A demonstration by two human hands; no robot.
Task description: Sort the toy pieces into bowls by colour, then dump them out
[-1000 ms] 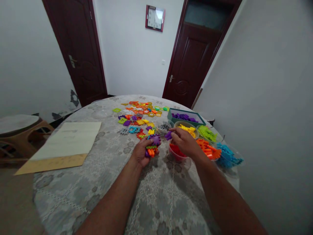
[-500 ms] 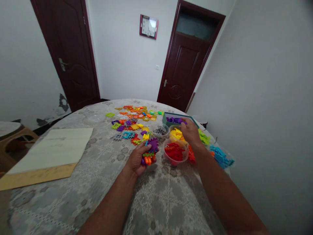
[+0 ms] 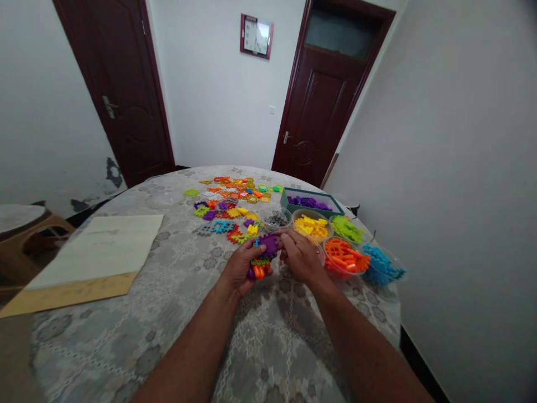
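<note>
Left hand (image 3: 243,266) gripping one interlocking-block assembly (image 3: 269,245); right hand (image 3: 301,256) at its edge, grip unclear; six tubs (image 3: 338,272), one box (image 3: 284,200)

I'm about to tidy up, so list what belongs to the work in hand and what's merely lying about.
Seemingly in use:
joined toy pieces in the left hand, right hand at their edge
yellow pieces, orange pieces, blue pieces
loose pieces

Apparently just there:
white paper
wall clock
stool
</note>
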